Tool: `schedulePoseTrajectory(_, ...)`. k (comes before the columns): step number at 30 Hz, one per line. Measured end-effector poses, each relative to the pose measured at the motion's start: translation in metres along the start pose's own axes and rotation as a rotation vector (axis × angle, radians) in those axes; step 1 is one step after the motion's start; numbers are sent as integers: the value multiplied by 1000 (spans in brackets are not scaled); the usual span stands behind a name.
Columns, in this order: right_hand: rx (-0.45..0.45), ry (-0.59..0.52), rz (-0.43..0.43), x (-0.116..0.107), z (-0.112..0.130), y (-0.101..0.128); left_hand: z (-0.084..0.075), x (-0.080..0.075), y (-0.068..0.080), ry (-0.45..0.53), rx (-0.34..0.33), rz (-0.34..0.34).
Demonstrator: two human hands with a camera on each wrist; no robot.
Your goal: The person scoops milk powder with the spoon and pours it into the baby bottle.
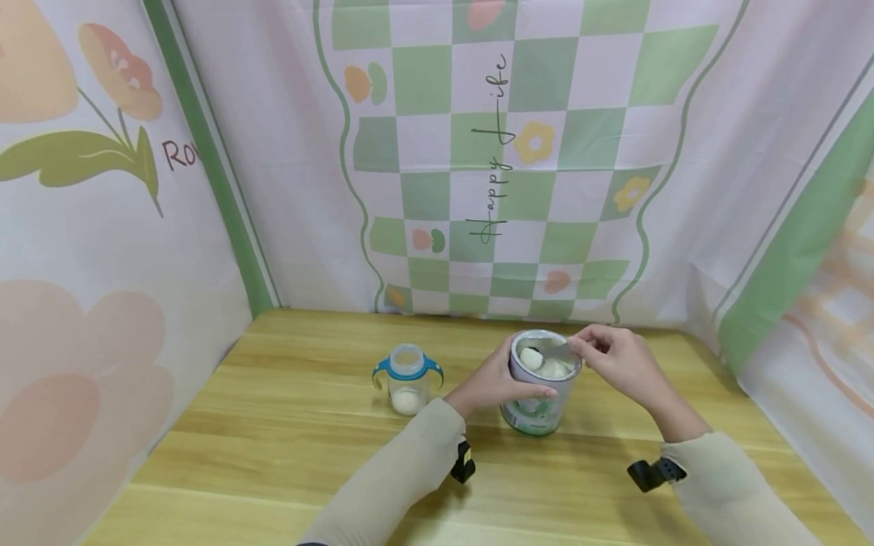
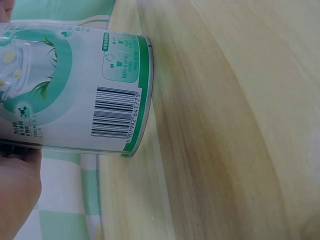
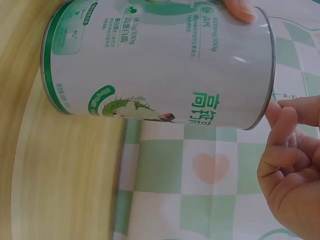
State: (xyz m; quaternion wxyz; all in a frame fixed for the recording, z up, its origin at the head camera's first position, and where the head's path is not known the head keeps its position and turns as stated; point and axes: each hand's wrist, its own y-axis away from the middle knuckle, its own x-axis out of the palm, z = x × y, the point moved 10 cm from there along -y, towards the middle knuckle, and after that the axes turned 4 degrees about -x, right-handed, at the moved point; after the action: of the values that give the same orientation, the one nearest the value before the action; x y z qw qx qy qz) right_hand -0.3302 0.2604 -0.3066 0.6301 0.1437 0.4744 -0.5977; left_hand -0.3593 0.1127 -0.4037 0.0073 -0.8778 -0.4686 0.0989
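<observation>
An open white and green powder can (image 1: 542,394) stands on the wooden table (image 1: 287,425), with white powder showing inside. My left hand (image 1: 495,381) grips its side, thumb across the front. My right hand (image 1: 614,356) pinches the handle of a scoop (image 1: 539,356) that sits in the can's mouth, heaped with powder. The left wrist view shows the can (image 2: 75,85) with its barcode and part of my left hand (image 2: 17,195). In the right wrist view the can (image 3: 160,65) fills the top, and my right hand's curled fingers (image 3: 290,165) are beside its rim.
A small clear baby bottle (image 1: 407,379) with blue handles and no lid stands left of the can, with some white powder at its bottom. Patterned cloth walls (image 1: 478,152) close in the table at the back and both sides.
</observation>
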Motion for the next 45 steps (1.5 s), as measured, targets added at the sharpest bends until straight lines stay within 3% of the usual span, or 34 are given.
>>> schedulePoseTrajectory(6, 83, -84, 27, 5, -15, 0, 1, 0, -1, 11, 2, -2)
schedulePoseTrajectory(13, 170, -212, -2, 1, -36, 4, 1, -1, -2, -2, 13, -8)
schedulePoseTrajectory(25, 210, -298, -7, -2, -48, 10, 3, -3, -2, -14, -4, -25)
schedulePoseTrajectory(37, 158, -355, -24, -6, -41, 7, 5, -5, -2, -51, -59, -61)
schedulePoseTrajectory(45, 169, -371, -13, -8, -36, 3, 1, -7, -1, -65, -67, -69)
